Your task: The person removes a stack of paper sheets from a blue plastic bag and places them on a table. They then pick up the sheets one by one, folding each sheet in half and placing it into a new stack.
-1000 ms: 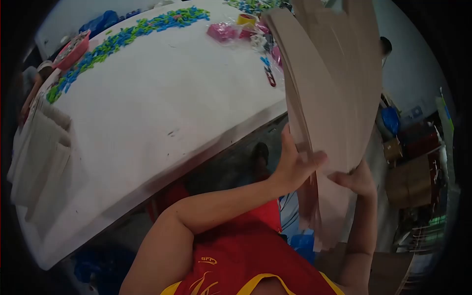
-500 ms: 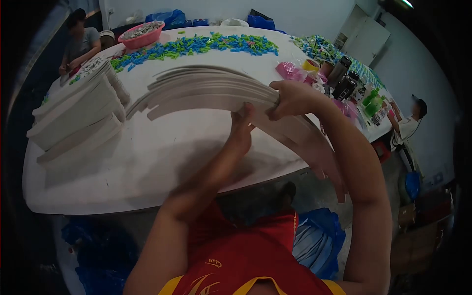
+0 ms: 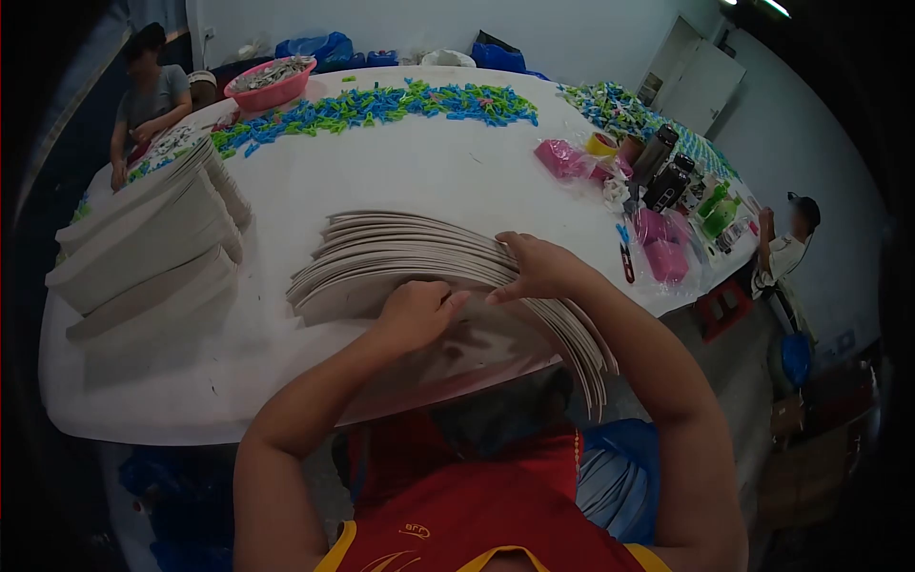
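Note:
A thick stack of long pale cardboard strips [image 3: 381, 250] curves in an arch in front of me, its edges fanned in layers. The left end is at the white tabletop, and the right end hangs past the table's near edge. My right hand [image 3: 541, 269] grips the stack right of its middle, fingers over the top and thumb at the near side. Against the near face, my left hand [image 3: 417, 313] is curled around the lower edge, its fingers partly hidden. To the left stand more piles of similar strips [image 3: 157, 253].
Blue and green plastic clips [image 3: 381, 107] spread across the far table, beside a pink basket [image 3: 272, 88]. On the right are dark flasks [image 3: 658, 157], pink packages [image 3: 664, 253], green bottles [image 3: 720, 210] and small snips [image 3: 626, 262]. One person sits far left, another at right.
The stack has come down toward the table and nearer to me, and its layers now fan apart more. Both hands have moved down with it, the left one turning its back upward.

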{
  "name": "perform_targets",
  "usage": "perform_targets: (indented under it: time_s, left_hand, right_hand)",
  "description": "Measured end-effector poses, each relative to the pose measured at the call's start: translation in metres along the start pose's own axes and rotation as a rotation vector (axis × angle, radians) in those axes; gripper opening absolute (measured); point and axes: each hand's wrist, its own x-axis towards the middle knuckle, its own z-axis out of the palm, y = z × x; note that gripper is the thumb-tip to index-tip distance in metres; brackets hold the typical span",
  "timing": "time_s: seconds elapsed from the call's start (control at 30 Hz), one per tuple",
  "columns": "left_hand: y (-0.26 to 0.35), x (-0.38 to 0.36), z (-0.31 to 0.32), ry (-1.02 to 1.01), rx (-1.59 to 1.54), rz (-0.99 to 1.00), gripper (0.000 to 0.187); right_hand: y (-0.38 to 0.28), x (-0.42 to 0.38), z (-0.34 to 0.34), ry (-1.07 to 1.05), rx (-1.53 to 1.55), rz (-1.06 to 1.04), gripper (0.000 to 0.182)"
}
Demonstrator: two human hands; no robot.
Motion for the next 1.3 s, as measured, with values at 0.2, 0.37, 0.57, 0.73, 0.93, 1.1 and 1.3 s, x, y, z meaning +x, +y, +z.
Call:
perform_targets:
  time_s: [0.2,0.37,0.57,0.73,0.93,1.1,1.3]
  left_hand:
    - [-0.004,-0.004,0.012,0.226,0.34,0.489,0.022]
    - [-0.009,-0.003,0.011,0.259,0.306,0.612,0.02]
    - [-0.009,-0.003,0.012,0.236,0.339,0.622,0.017]
    - [-0.007,-0.001,0.008,0.34,0.299,0.654,0.015]
    - [-0.008,0.002,0.006,0.401,0.291,0.656,0.013]
    - [-0.005,0.003,-0.002,0.467,0.288,0.649,0.015]
    - [0.002,0.002,-0.031,0.638,0.393,0.562,0.011]
  right_hand:
    - [0.007,-0.017,0.008,0.066,0.065,-0.034,0.108]
    - [0.013,-0.036,0.023,0.123,0.024,0.068,0.1]
    - [0.011,-0.034,0.038,0.202,-0.01,0.113,0.093]
    - [0.009,-0.034,0.046,0.272,-0.118,0.094,0.094]
    - [0.014,-0.032,0.047,0.27,-0.073,0.079,0.096]
    - [0.006,-0.036,0.041,0.261,-0.033,0.115,0.095]
    - [0.003,-0.03,0.038,0.368,-0.082,-0.109,0.095]
